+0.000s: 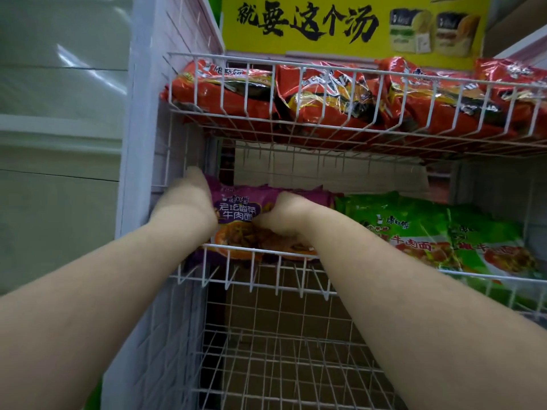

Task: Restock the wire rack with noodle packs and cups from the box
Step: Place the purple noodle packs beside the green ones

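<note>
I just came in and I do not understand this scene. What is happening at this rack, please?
A person is restocking a white wire rack. Both hands are on a purple noodle pack at the left end of the middle shelf: the left hand holds its left side, the right hand its right side. Green noodle packs lie beside it on the right. The top shelf holds red noodle packs. The bottom shelf shows only bare wire.
</note>
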The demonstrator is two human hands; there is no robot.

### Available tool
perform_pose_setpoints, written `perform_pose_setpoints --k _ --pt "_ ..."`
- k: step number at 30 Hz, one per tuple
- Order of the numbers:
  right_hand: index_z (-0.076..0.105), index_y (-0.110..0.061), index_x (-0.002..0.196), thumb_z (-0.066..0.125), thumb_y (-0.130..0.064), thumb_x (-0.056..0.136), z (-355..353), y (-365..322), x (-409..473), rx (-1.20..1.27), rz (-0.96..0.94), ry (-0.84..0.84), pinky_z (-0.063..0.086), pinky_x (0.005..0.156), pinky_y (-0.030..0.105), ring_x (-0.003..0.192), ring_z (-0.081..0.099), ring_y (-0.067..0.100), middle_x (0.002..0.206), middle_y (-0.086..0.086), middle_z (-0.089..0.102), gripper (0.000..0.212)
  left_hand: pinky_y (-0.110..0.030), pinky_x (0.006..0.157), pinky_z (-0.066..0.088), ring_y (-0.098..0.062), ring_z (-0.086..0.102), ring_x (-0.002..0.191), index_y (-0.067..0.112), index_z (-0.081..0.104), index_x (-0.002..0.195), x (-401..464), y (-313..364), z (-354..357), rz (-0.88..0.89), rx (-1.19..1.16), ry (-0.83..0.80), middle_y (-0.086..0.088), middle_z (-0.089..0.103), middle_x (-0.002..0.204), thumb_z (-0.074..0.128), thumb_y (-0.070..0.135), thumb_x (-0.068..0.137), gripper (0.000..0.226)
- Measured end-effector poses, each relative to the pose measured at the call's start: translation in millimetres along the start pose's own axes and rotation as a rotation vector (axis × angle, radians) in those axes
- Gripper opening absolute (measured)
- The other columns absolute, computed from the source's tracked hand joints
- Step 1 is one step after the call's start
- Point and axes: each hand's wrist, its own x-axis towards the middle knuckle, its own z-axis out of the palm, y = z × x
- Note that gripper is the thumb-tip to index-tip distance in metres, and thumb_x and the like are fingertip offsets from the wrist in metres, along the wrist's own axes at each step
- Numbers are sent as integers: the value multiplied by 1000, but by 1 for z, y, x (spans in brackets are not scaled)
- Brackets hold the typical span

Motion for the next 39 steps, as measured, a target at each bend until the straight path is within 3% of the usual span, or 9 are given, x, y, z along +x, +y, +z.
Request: perform_pose_setpoints --k 3,9,14,17,20,25,29,35,39 --pt "61 -8 104 58 -8 97 8 5 3 305 28 -105 60 79 35 85 69 20 103 15 70 8 -34 69 45 -34 62 96 8 54 112 0 -2 2 104 6 -35 -15 65 107 63 14 88 27" --pt "62 -10 122 64 -15 90 10 8 10 45 -68 -173 56 93 40 102 68 23 113 10 70 32 -26 64 44 -22 62 89 17 62 90 -4 7 -3 130 165 -354 -4 66 97 78 46 77 36" --pt "26 -15 149 62 -23 95 8 8 1 3 -139 -154 42 85 28 100 50 16 133 7 53 65 -28 82 50 -24 58 95 15 61 107 -3 8 4 182 234 -363 -7 62 108 66 37 91 28" --pt "35 -13 143 63 -21 93 13 11 6 62 -106 -39 54 86 35 100 61 22 120 9 61 57 -33 77 50 -29 60 95 10 56 125 2 3 7 99 167 -305 -13 60 109 62 30 91 40" --pt "48 -12 136 53 -14 97 12 11 1 -27 -95 14 50 66 26 88 61 21 112 8 62 39 -34 74 45 -33 58 99 6 46 133 -3 3 4 20 183 -288 -18 56 116 60 27 90 50" --pt "51 -10 139 48 -11 98 9 10 -9 -115 -89 23 50 95 35 120 58 27 138 11 57 41 -29 73 43 -24 52 86 5 58 118 -7 10 3 107 312 -382 -6 50 83 47 11 97 24" --pt "55 -8 136 48 -14 99 8 9 -16 -178 -85 27 48 101 37 123 56 27 137 12 58 38 -29 57 42 -23 55 70 6 61 100 -10 7 0 75 167 -220 -10 57 82 51 12 92 14" --pt "64 -21 122 53 -26 95 -4 13 -30 -187 -112 218 59 78 37 87 65 21 106 3 66 29 -31 64 48 -17 59 80 26 58 119 -37 1 -6 343 -133 80 1 57 109 49 27 95 26" --pt "65 -26 123 58 -27 93 -32 36 -56 -188 -179 343 53 87 30 102 62 15 116 -4 66 30 -41 85 50 -15 56 91 25 59 115 -72 21 1 526 -216 146 8 57 101 52 27 92 24"
